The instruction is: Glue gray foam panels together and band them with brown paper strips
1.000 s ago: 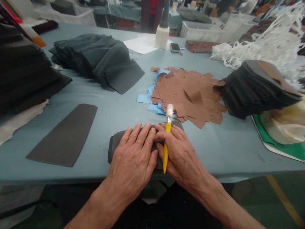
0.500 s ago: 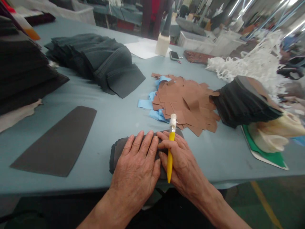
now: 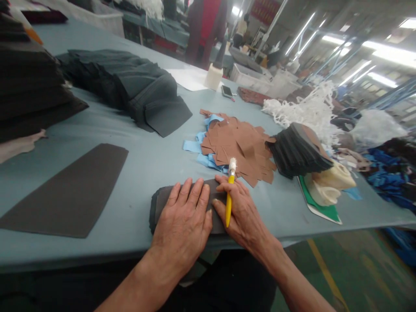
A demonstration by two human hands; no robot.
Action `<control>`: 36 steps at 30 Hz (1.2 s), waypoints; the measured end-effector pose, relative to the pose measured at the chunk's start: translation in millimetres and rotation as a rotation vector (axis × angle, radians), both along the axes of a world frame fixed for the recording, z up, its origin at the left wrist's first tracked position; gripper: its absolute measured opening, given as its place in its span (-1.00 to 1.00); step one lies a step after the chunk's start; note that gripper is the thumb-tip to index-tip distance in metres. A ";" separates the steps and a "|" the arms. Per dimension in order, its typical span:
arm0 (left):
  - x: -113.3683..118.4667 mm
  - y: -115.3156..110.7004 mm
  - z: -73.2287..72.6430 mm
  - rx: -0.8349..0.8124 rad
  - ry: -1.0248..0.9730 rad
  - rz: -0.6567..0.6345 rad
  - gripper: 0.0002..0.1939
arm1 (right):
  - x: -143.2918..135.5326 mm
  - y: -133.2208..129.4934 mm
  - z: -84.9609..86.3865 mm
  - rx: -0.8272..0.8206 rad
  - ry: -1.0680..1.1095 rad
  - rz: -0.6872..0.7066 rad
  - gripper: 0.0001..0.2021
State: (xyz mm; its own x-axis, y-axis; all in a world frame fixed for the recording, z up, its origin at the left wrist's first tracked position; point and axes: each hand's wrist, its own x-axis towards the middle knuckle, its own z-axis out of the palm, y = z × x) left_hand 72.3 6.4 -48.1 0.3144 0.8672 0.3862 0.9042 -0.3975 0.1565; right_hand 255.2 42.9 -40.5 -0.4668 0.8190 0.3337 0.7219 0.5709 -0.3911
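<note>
A small stack of dark grey pieces [image 3: 162, 199] lies near the table's front edge. My left hand [image 3: 183, 216] rests flat on top of it, fingers stretched out, holding nothing. At the stack's right part is my right hand [image 3: 242, 210], with a yellow brush [image 3: 229, 203] held in its bent fingers, white bristles pointing away from me. Its thumb and fingertips touch the stack's surface. Beyond the hands spreads a heap of brown pieces [image 3: 240, 145] with light blue strips [image 3: 192, 146] along its left side. One large dark grey piece [image 3: 69, 195] lies flat at the left.
Dark stacks stand at the left [image 3: 29, 82] and right [image 3: 299, 149]. A dark green-grey pile [image 3: 130, 82] lies at the back left. Farther back are a cream bottle [image 3: 213, 77], a phone [image 3: 226, 91] and white netting [image 3: 305, 106]. A person in dark clothes [image 3: 206, 32] stands beyond.
The view has turned and tilted, showing more of the room at the right. My right thumb has shifted slightly on the stack, and the brush has moved a little with the right hand.
</note>
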 end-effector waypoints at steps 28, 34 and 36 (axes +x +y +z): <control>-3.7 1.6 2.2 0.022 0.080 -0.023 -0.47 | 24.9 3.1 -7.5 -0.120 0.124 -0.059 -0.66; -2.0 1.3 2.8 0.014 0.080 -0.016 -0.48 | 9.4 -4.8 12.0 0.002 0.001 -0.022 -0.74; -2.0 1.0 2.0 0.007 0.077 -0.015 -0.48 | 0.6 -10.1 12.3 0.015 -0.021 0.016 -0.75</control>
